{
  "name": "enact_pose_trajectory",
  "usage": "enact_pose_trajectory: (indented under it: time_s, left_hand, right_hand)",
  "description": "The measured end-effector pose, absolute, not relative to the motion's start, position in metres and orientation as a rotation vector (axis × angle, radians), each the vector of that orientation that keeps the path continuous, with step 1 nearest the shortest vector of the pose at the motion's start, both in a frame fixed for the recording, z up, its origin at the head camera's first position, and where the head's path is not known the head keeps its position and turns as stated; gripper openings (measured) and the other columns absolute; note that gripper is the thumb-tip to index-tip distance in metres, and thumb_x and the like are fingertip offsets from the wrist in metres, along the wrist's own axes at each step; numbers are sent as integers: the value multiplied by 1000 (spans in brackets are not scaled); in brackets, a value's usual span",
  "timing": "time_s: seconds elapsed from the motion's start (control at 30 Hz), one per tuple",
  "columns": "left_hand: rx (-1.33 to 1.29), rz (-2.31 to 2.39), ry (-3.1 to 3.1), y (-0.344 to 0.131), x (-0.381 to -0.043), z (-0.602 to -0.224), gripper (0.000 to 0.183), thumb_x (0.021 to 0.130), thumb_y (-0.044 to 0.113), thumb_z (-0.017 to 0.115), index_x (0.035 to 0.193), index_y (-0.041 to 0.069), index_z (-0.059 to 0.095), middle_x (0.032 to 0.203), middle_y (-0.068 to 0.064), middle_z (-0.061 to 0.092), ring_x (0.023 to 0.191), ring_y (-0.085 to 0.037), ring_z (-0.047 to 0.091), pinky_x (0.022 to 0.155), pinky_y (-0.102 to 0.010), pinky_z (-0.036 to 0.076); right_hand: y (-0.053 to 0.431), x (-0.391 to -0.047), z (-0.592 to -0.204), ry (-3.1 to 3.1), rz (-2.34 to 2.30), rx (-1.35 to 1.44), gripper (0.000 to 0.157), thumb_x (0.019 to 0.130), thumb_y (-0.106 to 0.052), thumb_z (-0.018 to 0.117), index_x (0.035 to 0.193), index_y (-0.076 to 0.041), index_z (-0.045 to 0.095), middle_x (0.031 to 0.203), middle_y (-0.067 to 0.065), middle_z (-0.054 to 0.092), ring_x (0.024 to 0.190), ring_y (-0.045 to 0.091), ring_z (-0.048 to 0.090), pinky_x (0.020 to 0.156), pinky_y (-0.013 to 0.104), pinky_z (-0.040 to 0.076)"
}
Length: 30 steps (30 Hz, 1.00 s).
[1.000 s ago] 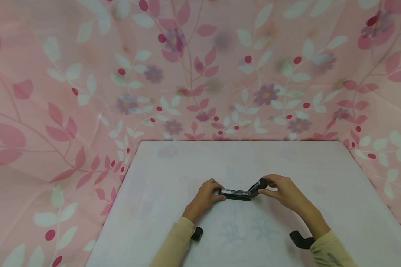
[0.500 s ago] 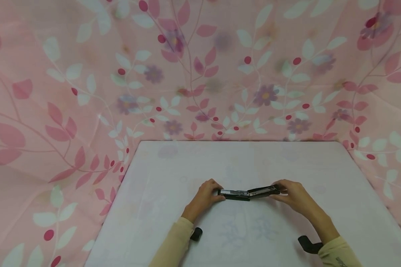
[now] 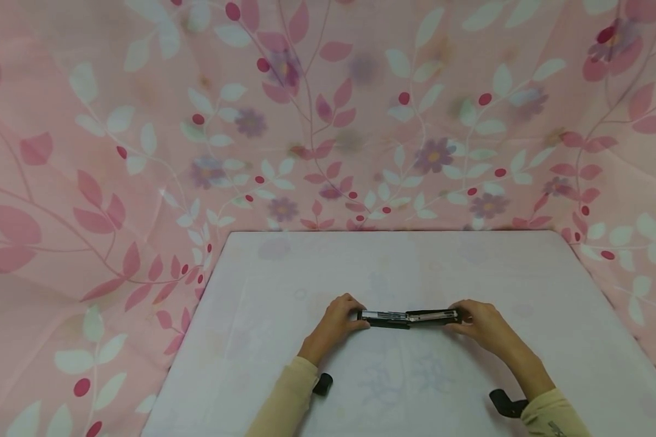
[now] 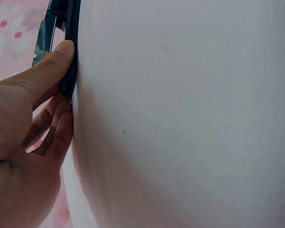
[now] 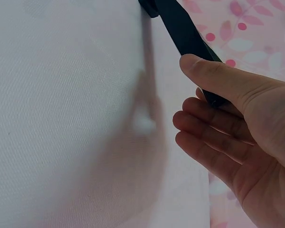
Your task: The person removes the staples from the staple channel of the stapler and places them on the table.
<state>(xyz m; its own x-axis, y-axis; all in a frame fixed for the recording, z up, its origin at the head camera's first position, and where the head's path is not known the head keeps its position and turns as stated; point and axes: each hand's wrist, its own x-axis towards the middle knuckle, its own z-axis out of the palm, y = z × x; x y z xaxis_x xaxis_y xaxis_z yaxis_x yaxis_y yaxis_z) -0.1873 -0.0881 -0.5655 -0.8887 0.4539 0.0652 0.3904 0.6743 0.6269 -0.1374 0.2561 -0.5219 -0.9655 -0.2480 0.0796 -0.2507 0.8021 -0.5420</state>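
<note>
Bridging fingers [image 5: 213,115] — hinged black object [image 3: 406,320]

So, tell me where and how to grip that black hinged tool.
I'd pinch the black hinged tool by its left end and right end, each from its outer side: it is long and nearly straight, with a joint midway that may fold.
</note>
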Motion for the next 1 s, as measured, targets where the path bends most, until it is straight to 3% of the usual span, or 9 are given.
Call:
enact_pose_trajectory:
  time_s: [0.33,0.57,0.7,1.0]
  left_hand:
    - [693,1017,2789,-88,-186,-565,34,79,30,82,108,13,75,102,1,64,94,-14,56,86,-30,45]
    - [701,1016,2786,-88,-188,-566,34,79,31,81,108,14,75,102,1,64,94,-13,56,86,-30,44]
    - [702,1023,2788,-89,-189,-565,34,79,31,82,107,14,75,101,1,64,94,-13,57,85,-30,44]
    - [738,1026,2791,-88,-189,-567,34,79,30,82,106,13,75,100,1,64,93,-13,57,84,-28,45]
  right_hand:
    - [254,-137,-522,-2996,894,386,36,77,-19,82,107,-3,69,96,8,73,88,26,70,76,44,56]
    - [245,-136,-510,-2936,758,422,55,77,-26,83,121,0,65,110,14,69,99,33,67,82,49,54]
    - [221,-139,-498,-2890,661,462,55,79,-29,82,125,-5,64,114,13,68,103,34,65,86,53,51]
    - [146,-145,-493,-2924,478,670,48,81,-28,80,123,-11,65,102,4,71,94,22,68,78,41,56]
